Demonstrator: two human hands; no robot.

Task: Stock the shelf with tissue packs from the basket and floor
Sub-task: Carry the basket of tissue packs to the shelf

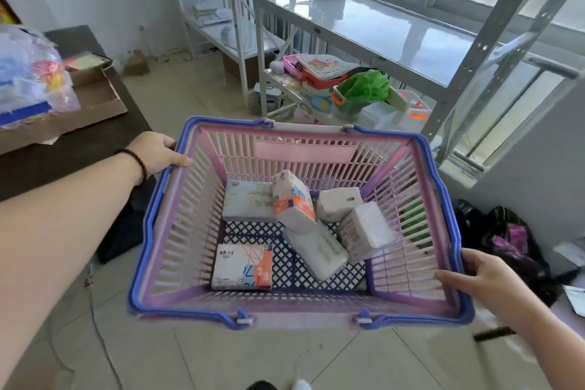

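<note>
A pink basket (304, 150) with blue rims and handles hangs in front of me above the tiled floor. My left hand (158, 152) grips its left rim near the far corner. My right hand (465, 279) grips the right rim near the near corner. Several tissue packs lie inside: one with orange and blue print (242, 266) flat at the near left, another printed one (292, 199) tilted in the middle, and plain white packs (364, 231) to the right. The grey metal shelf (380, 28) stands beyond the basket by the window, its top board shiny.
A lower shelf board holds toys, a pink case and a green bag (364, 89). A dark table (79, 142) at the left carries a cardboard tray and a plastic bag of goods. Dark bags (509, 241) lie on the floor at the right.
</note>
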